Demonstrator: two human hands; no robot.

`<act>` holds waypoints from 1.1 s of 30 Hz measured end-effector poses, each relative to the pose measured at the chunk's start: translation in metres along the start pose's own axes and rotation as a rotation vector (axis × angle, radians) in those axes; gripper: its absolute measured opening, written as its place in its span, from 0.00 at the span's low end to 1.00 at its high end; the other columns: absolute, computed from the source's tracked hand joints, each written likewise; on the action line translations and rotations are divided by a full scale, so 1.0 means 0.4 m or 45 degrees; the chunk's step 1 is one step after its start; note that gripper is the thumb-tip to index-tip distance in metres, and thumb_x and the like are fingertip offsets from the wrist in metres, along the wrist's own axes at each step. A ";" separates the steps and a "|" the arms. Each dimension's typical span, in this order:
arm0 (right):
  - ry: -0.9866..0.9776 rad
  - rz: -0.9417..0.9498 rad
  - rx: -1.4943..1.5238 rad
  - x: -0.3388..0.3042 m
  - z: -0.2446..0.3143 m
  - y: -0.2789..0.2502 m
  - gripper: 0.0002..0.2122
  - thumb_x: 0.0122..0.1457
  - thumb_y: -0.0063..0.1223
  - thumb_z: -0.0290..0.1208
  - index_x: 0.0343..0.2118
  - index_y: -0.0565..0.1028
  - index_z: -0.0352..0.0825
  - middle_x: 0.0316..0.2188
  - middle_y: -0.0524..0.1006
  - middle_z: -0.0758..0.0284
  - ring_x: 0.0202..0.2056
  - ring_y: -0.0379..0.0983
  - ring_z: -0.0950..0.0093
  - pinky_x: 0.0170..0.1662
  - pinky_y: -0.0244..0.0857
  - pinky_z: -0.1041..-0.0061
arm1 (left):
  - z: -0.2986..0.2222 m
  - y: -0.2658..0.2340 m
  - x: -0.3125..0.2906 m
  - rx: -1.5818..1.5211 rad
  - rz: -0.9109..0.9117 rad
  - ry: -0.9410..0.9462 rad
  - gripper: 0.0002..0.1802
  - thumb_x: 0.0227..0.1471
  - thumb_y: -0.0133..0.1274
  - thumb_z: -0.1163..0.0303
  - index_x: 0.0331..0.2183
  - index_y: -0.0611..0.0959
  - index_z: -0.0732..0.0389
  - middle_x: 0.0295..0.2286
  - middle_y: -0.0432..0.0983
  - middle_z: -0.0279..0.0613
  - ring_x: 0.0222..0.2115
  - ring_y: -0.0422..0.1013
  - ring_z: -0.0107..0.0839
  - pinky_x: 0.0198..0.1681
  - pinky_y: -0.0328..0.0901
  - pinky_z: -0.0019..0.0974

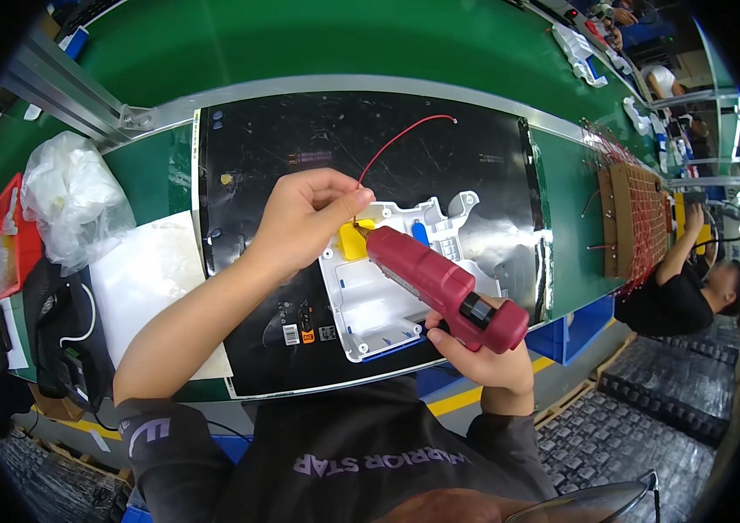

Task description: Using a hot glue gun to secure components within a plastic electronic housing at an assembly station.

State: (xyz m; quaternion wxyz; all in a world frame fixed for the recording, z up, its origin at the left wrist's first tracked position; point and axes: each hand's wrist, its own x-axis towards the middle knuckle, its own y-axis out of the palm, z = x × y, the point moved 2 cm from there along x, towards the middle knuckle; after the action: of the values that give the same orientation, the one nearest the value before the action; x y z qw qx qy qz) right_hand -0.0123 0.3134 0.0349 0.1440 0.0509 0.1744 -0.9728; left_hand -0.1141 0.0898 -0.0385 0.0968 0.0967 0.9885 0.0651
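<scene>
Between the fingertips of my left hand [307, 218], a thin red wire [396, 138] is pinched; its free end curves up and to the right over the black mat. My right hand [485, 356] is wrapped round the handle of a dark red glue gun [427, 277]. The gun's nozzle points up-left and meets the yellow piece [353, 242] close under my left fingertips. That yellow piece sits in the upper left corner of a white plastic housing shell [361, 305], which lies open side up. A blue part [420, 232] shows inside the shell, partly behind the gun.
A black mat [257, 157] covers the bench. White paper [148, 292], a clear plastic bag [74, 196] and a red bin [14, 240] lie left. At right, a cardboard box [618, 222] holds many red wires. A co-worker [675, 292] is beyond it. White shells [577, 54] lie on the far green belt.
</scene>
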 end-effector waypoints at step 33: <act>-0.007 0.037 -0.019 -0.004 0.007 -0.009 0.11 0.48 0.60 0.22 0.35 0.76 0.27 0.24 0.76 0.66 0.25 0.71 0.80 0.31 0.65 0.80 | -0.010 -0.002 -0.002 0.098 0.042 -0.095 0.11 0.55 0.57 0.69 0.36 0.80 0.68 0.34 0.80 0.48 0.37 0.76 0.30 0.43 0.69 0.31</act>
State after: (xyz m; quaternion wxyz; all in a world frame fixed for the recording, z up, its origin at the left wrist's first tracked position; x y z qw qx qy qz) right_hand -0.0121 0.3162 0.0388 0.1589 0.0498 0.1803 -0.9694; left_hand -0.1141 0.0884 -0.0347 0.1288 0.1192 0.9842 0.0249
